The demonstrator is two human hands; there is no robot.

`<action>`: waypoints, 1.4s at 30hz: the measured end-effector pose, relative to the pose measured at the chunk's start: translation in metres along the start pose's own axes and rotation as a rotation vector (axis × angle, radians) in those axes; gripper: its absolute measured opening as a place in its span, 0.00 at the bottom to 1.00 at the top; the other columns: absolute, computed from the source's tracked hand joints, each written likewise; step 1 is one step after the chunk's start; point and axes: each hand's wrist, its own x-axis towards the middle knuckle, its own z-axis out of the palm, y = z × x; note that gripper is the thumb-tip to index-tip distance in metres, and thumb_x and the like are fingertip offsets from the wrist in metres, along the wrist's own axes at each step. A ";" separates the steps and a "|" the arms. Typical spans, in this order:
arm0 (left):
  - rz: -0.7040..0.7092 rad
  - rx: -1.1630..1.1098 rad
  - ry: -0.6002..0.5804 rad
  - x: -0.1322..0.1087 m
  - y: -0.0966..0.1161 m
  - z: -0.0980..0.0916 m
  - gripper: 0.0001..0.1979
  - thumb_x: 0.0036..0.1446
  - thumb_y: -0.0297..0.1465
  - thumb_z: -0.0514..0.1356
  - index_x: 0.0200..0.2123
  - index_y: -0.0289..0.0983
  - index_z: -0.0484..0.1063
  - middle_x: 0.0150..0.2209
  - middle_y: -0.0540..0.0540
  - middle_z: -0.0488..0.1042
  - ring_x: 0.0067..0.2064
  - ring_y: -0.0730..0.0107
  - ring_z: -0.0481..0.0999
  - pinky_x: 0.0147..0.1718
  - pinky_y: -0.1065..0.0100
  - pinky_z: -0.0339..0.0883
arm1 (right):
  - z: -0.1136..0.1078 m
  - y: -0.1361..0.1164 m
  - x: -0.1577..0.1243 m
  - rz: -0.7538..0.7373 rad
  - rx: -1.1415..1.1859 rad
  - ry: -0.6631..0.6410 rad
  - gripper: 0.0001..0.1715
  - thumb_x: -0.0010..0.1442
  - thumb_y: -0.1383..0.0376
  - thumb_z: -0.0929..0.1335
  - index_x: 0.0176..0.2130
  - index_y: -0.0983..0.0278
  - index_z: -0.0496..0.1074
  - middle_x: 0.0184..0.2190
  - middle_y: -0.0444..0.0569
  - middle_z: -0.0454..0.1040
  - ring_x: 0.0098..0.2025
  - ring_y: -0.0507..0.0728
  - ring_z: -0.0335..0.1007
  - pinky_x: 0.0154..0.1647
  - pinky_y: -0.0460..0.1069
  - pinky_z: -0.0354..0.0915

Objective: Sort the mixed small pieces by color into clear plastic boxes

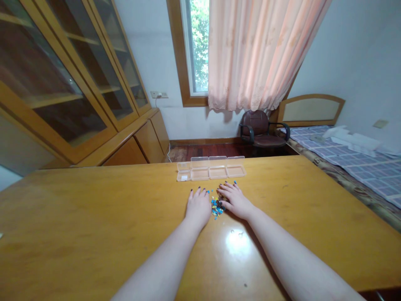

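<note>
Head view: centre of frame
Left hand [198,205]: flat, open, beside beads [216,207]
Right hand [234,200]: open, touching beads
Boxes [210,168]: above hands, on surface [94,217]

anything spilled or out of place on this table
Small blue, yellow and dark beads lie loose in a heap on the yellow wooden table between the left hand and right hand, a few strays scattered towards the clear plastic compartment box behind.

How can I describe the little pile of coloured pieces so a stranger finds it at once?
Start at the wide yellow wooden table. Near its middle, the pile of small pieces lies between the left hand and the right hand. Unlike the clear compartment box beyond it, it is loose and mostly blue and yellow.
</note>
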 end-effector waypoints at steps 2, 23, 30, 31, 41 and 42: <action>0.000 -0.018 -0.006 0.003 -0.003 0.005 0.22 0.58 0.29 0.52 0.56 0.34 0.66 0.59 0.38 0.64 0.63 0.55 0.58 0.62 0.47 0.43 | -0.001 -0.002 0.000 -0.012 0.010 -0.026 0.30 0.62 0.53 0.63 0.60 0.59 0.61 0.63 0.53 0.57 0.66 0.65 0.44 0.64 0.67 0.37; -0.012 -0.077 -0.068 0.009 -0.005 0.008 0.23 0.63 0.34 0.46 0.60 0.42 0.60 0.64 0.39 0.56 0.65 0.54 0.52 0.62 0.46 0.43 | 0.005 -0.002 0.001 0.064 -0.116 -0.065 0.33 0.62 0.50 0.61 0.64 0.52 0.54 0.67 0.52 0.46 0.67 0.67 0.38 0.64 0.66 0.34; -0.006 -0.135 -0.024 0.010 -0.007 0.008 0.22 0.61 0.31 0.48 0.58 0.40 0.63 0.62 0.39 0.60 0.64 0.56 0.56 0.62 0.48 0.45 | 0.003 -0.003 0.001 0.046 -0.130 -0.095 0.32 0.63 0.49 0.59 0.64 0.51 0.52 0.67 0.49 0.46 0.67 0.68 0.37 0.63 0.69 0.32; -0.010 -0.150 -0.001 0.011 -0.008 0.007 0.22 0.60 0.30 0.48 0.57 0.39 0.65 0.61 0.40 0.62 0.63 0.58 0.57 0.62 0.50 0.46 | 0.003 -0.003 0.001 0.056 -0.131 -0.092 0.32 0.64 0.49 0.58 0.64 0.51 0.53 0.67 0.49 0.46 0.67 0.68 0.37 0.63 0.69 0.32; 0.156 -0.179 -0.034 0.006 -0.009 0.004 0.23 0.56 0.26 0.53 0.54 0.46 0.69 0.60 0.44 0.63 0.62 0.58 0.58 0.62 0.50 0.47 | 0.001 0.011 0.001 0.337 -0.202 0.045 0.33 0.64 0.51 0.58 0.63 0.61 0.57 0.66 0.55 0.49 0.67 0.72 0.35 0.62 0.72 0.31; 0.171 -0.167 -0.037 0.006 -0.009 0.004 0.23 0.56 0.26 0.53 0.54 0.47 0.69 0.60 0.45 0.64 0.62 0.58 0.58 0.62 0.50 0.47 | 0.000 0.011 0.001 0.351 -0.203 0.062 0.32 0.64 0.52 0.58 0.62 0.62 0.59 0.66 0.55 0.50 0.67 0.72 0.36 0.61 0.72 0.31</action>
